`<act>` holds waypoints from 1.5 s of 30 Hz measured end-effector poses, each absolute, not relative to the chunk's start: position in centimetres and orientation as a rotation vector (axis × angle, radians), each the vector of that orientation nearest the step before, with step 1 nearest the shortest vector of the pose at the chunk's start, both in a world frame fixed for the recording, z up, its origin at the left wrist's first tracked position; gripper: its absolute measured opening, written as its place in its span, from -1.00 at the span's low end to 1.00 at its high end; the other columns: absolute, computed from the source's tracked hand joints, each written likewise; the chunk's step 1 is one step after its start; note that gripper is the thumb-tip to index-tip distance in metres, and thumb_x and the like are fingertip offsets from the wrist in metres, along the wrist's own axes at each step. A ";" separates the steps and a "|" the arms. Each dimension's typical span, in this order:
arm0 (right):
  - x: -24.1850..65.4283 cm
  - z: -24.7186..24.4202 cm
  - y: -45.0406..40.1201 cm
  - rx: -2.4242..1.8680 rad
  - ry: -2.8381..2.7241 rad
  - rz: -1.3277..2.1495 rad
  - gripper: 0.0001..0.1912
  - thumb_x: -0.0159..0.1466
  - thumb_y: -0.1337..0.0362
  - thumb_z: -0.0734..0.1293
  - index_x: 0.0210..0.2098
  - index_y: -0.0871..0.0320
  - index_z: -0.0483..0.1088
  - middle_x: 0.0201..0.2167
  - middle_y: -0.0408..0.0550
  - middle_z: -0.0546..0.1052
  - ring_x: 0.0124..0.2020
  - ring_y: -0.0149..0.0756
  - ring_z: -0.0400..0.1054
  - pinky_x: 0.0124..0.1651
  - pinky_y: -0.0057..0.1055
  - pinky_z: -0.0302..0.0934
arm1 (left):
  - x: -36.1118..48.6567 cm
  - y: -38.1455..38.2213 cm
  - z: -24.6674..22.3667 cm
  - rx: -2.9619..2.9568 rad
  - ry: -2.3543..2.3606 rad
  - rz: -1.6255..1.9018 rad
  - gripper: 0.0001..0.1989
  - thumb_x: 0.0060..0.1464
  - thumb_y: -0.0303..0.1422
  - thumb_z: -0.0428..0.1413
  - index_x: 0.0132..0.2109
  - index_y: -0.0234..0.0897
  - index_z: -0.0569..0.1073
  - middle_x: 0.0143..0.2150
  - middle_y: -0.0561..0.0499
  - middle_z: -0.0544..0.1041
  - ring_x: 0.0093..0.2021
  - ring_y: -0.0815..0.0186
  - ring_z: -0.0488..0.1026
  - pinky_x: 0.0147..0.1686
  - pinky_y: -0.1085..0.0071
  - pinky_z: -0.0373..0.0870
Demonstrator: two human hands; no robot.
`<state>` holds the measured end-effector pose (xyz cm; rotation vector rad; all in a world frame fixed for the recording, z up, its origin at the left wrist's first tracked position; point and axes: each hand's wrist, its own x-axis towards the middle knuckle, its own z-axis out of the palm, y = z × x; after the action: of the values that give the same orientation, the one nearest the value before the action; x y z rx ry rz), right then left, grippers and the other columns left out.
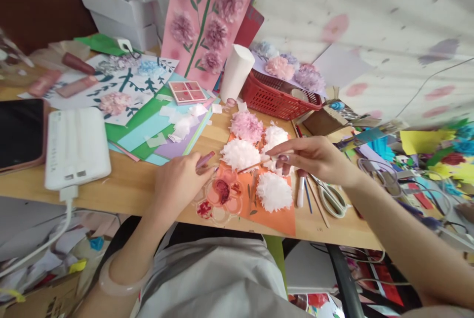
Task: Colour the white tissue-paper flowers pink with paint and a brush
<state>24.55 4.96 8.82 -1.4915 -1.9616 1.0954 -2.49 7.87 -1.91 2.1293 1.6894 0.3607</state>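
My right hand [307, 157] pinches a thin paintbrush [255, 165], its tip pointing left beside a white paper flower [240, 154]. My left hand [179, 179] is closed at the upper left of a clear flower-shaped paint palette [222, 192]. A small purplish-pink piece [205, 159] shows at its fingers; I cannot make out whether it is held or a nail. Red paint sits in the palette's wells. On the orange card [285, 221] lie a pink paper flower [246, 127], a second white flower [274, 192] and more white ones partly behind my right hand.
Scissors [331, 197], a white marker [300, 190] and thin sticks lie at right. A red basket [276, 98] and white paper roll [237, 72] stand behind. At left are coloured papers [144, 125], a power bank [77, 147] and a phone [20, 133].
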 end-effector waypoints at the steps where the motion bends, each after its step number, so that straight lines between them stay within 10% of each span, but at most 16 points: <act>1: 24.7 8.3 3.9 -1.528 -1.829 1.043 -0.77 0.35 0.19 0.35 -0.10 0.10 0.60 -0.46 -0.11 0.60 -0.50 -0.39 0.49 -0.41 -0.46 0.38 | -2.6 7.8 -2.0 2.111 1.670 0.439 -0.73 0.14 -0.09 0.11 -0.18 -0.16 0.49 -0.26 -0.04 0.66 -0.24 0.08 0.59 -0.39 0.34 0.20; 16: 22.3 5.7 -0.2 -1.244 -1.438 0.984 -0.81 0.32 0.14 0.41 -0.16 0.06 0.61 -0.56 -0.15 0.58 -0.55 -0.42 0.49 -0.43 -0.52 0.43 | -1.6 5.1 -0.6 2.559 1.289 1.121 -0.75 0.15 -0.43 0.01 -0.50 -0.20 0.21 -0.64 0.17 0.36 -0.62 0.45 0.27 -0.55 0.47 0.07; 29: 18.9 6.4 -1.5 -1.203 -1.872 0.288 -0.77 0.47 0.23 0.12 -0.15 0.03 0.41 -0.40 -0.10 0.55 -0.44 -0.34 0.43 -0.41 -0.42 0.30 | 0.2 3.3 1.4 2.599 1.111 0.898 -0.77 0.08 -0.57 -0.09 -0.45 -0.20 0.34 -0.60 0.08 0.45 -0.59 0.35 0.38 -0.54 0.40 0.05; 45: 17.3 4.5 -1.0 -1.334 -1.584 0.436 -0.82 0.44 0.17 0.19 -0.10 0.00 0.41 -0.39 -0.12 0.50 -0.47 -0.35 0.35 -0.44 -0.42 0.24 | -0.5 3.1 2.9 2.461 1.301 0.293 -0.77 0.10 -0.59 -0.01 -0.28 -0.21 0.48 -0.40 -0.03 0.62 -0.37 0.18 0.58 -0.46 0.35 0.14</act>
<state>17.34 -0.99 4.53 -1.3343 -1.5843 0.4361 -0.53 3.11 2.86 2.4613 1.3012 0.2927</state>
